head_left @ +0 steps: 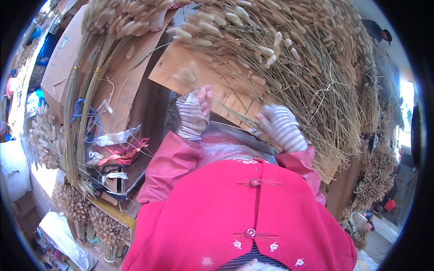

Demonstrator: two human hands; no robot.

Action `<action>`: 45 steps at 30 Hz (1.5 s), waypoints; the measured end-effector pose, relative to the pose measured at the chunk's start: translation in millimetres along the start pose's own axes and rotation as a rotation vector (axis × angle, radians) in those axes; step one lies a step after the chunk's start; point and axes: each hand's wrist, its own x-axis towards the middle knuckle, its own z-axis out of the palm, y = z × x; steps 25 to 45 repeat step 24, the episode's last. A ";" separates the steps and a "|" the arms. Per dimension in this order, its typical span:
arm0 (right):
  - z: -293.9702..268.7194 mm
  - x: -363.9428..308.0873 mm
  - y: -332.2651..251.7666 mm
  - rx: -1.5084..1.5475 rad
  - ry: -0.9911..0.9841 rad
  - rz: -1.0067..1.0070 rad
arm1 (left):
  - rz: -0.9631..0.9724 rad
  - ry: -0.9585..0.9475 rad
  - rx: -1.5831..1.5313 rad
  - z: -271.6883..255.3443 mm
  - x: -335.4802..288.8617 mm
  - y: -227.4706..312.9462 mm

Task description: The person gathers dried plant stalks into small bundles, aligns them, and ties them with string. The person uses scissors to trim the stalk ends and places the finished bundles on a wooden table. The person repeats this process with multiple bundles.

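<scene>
My left hand, in a striped fingerless glove, is closed, with the fingers curled. Blurred fluffy heads of dried bunny-tail grass rise just above it, seemingly from stems in its grip. To its right, my right hand wears a matching glove and is closed at the near edge of the pile. Thin stems lie by its fingertips, but blur hides what they grip. Between and beyond both hands is a wooden board. A large heap of loose dried bunny-tail grass covers its far and right parts.
Tied long-stemmed bunches lie on cardboard at left, beside blue cord and red and white strips. More bunches stand at lower left. Clear plastic lies before my body. Another bunch is at right.
</scene>
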 end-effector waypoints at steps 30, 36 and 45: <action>-10.6 23.7 -14.7 -0.206 -0.075 0.118 | -0.032 0.080 -0.103 -14.2 8.4 -8.7; -10.6 23.7 -14.7 -0.206 -0.075 0.118 | -0.032 0.080 -0.103 -14.2 8.4 -8.7; -10.6 23.7 -14.7 -0.206 -0.075 0.118 | -0.032 0.080 -0.103 -14.2 8.4 -8.7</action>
